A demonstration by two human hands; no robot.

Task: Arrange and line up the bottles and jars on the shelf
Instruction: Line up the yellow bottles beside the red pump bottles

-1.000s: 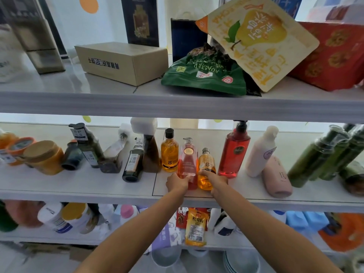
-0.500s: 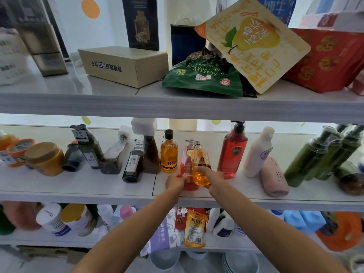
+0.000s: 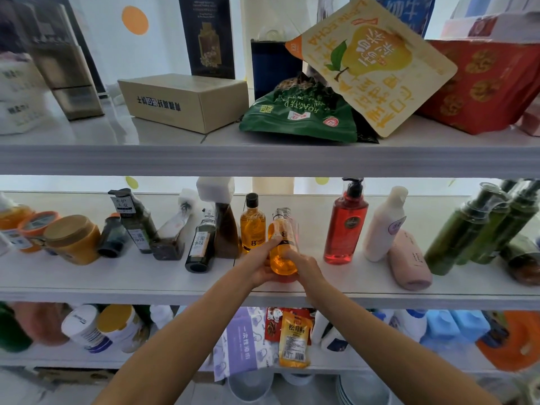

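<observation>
On the middle shelf my left hand and my right hand hold a small orange bottle from both sides, with fingers on its front. A pink pump bottle stands right behind it, mostly hidden. An amber bottle with a black cap stands upright just to the left. To the right stand a red pump bottle and a leaning white bottle. A pink bottle lies flat beside it.
Left of my hands several dark bottles lean or lie tipped, beside a yellow jar. Green bottles lean at the far right. The upper shelf board hangs close overhead. Packets and tubs fill the lower shelf.
The small orange bottle has moved left, from beside the pink pump bottle to directly in front of it. My left hand shifted from the pink bottle onto the orange one.
</observation>
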